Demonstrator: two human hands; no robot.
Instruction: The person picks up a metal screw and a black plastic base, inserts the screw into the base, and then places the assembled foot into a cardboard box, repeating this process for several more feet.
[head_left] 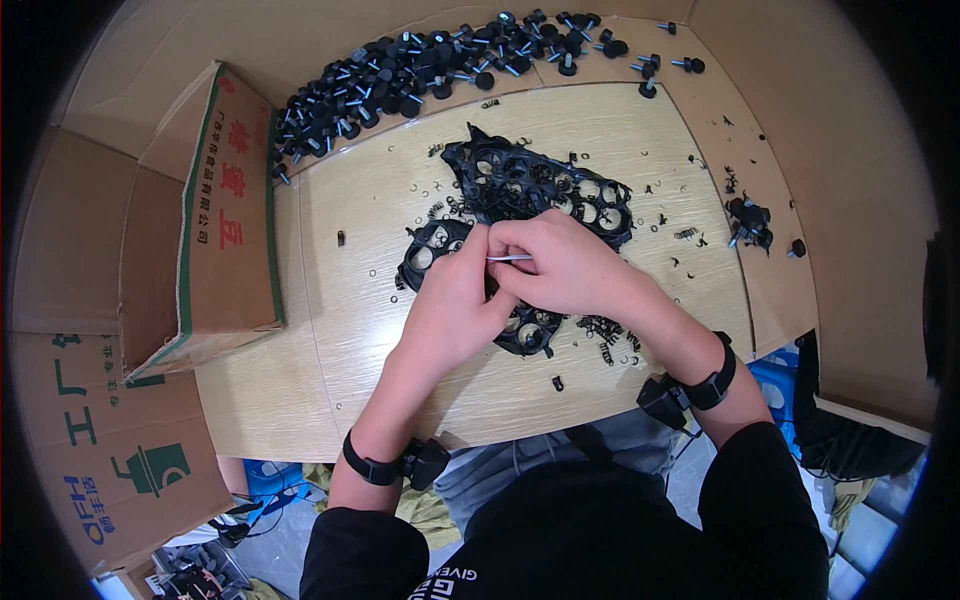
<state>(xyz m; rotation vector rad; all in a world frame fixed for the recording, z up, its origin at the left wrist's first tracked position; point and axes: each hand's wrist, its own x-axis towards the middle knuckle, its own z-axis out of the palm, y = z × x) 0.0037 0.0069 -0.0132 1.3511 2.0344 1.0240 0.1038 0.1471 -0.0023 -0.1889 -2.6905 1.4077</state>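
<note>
My left grip (452,300) and my right grip (568,262) meet over the middle of the bench (345,330), fingertips nearly together. Between them shows a slim, pale, shiny rod (512,258), lying roughly level across the gap. My right grip is pinched narrow on it, thumb and forefinger closed about its right part. My left fingers are curled in at its other end, but I cannot tell whether they hold it or only touch beside it.

Under both grips spreads a black, glossy sheet pierced with round holes (515,172). Its largest part reaches beyond my knuckles, away from me and to the right; another part shows just left of my left grip, and a third on the near side, below my fingers. My hands hide the middle, so I cannot tell whether these are joined.

Small black coil springs (603,328) lie in a loose cluster near my right wrist, with pale little rings scattered around the sheet. Well beyond my grips, along the far edge, black round-headed bolts with silvery shafts (400,75) are heaped on brown cardboard. An open brown cardboard box with green edging (235,200) stands well to my left.
</note>
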